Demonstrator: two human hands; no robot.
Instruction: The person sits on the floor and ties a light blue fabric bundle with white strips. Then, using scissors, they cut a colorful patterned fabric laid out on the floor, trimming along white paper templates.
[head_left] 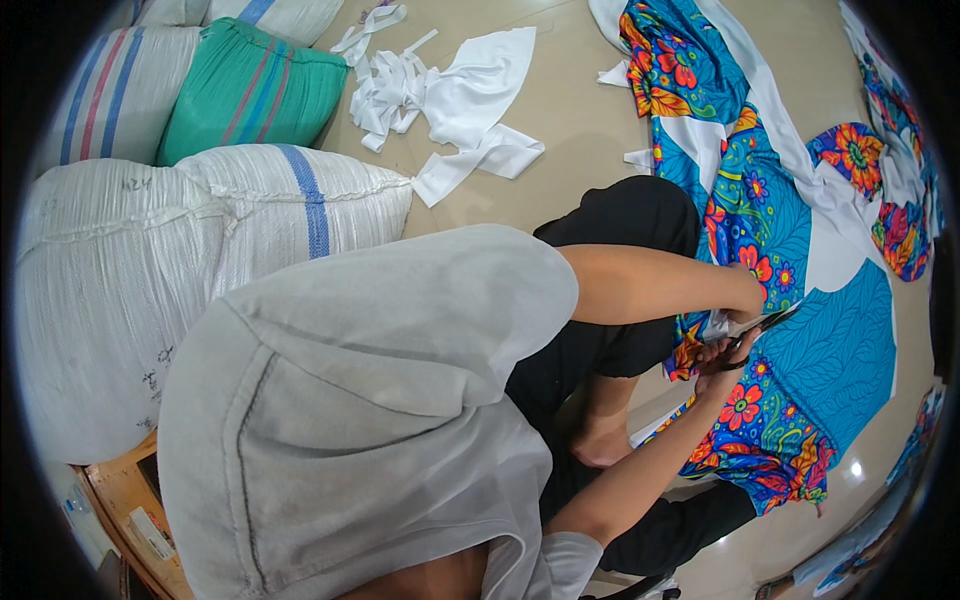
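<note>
My right hand (718, 366) is closed round the dark handles of a pair of scissors (778, 319). The blades point up and to the right, over printed fabric (825, 350) with a blue leaf pattern and bright flowers. Just above the scissors, my left hand (743, 300) bends down at the wrist and pinches the cloth near the blades; its fingers are partly hidden. Light-coloured cloth shows beside the fingers. The fabric spreads over the floor in front of my legs, with white parts (840, 240) among the print.
White scraps and strips of cloth (480, 85) lie on the tiled floor (580, 130). Large white woven sacks (110, 300) and a green sack (250, 90) crowd the left side. A wooden piece of furniture (130, 510) stands at lower left. More printed cloth (900, 130) lies at far right.
</note>
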